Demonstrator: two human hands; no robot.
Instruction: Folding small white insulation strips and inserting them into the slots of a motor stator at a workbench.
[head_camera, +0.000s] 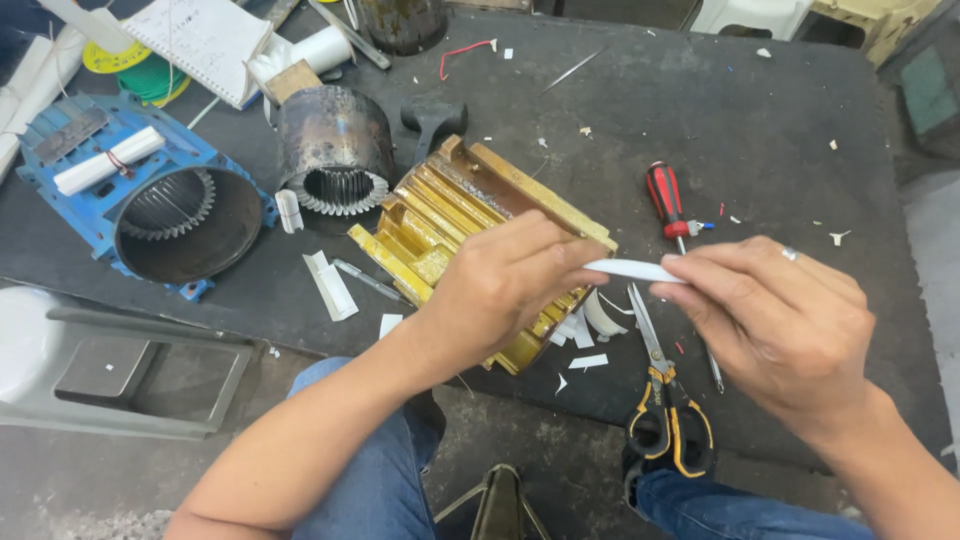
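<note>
Both my hands hold one narrow white paper strip (632, 269) above the dark table (760, 110). My left hand (505, 285) pinches its left end, my right hand (775, 320) pinches its right end; a ring sits on one right finger. Under my left hand lies a yellow finned motor housing (440, 215). Directly below the strip, scissors with yellow-and-black handles (662, 400) lie on the table, with white paper offcuts (585, 345) beside them.
A red-handled screwdriver (667, 200) lies beyond my right hand. A blue motor housing (165, 205), a dark steel stator (335, 150), a black mallet (432, 118), a pen (368, 281) and a folded paper piece (330, 286) sit at left. A grey cover (120, 365) lies at the table's near-left edge.
</note>
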